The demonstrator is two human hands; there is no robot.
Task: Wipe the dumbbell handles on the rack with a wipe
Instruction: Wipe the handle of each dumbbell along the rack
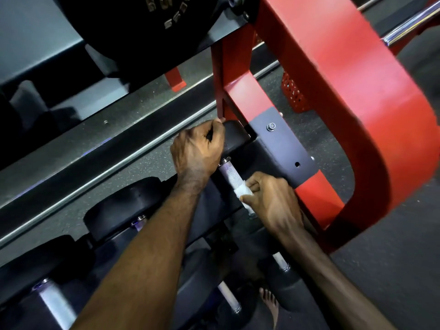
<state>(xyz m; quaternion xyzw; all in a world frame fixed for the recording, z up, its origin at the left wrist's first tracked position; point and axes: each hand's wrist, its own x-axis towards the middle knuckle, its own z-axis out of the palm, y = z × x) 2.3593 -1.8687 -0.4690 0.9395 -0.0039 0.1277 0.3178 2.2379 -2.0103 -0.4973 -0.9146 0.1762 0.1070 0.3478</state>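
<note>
A dumbbell lies on the rack beside the red upright, its knurled steel handle [229, 175] running from upper left to lower right. My right hand [271, 203] grips a folded white wipe [242, 193] around the lower part of that handle. My left hand [198, 148] curls over the top edge of the dumbbell's black far head [235, 136], steadying it. The near head is hidden under my right hand and forearm.
More dumbbells sit to the left on the same shelf, with handles [56, 303] and black heads [123, 206]. Lower-tier handles [229, 297] show below. The red rack frame [333, 96] stands close on the right. A large black weight head [152, 32] hangs above. A bare foot [270, 303] is on the floor.
</note>
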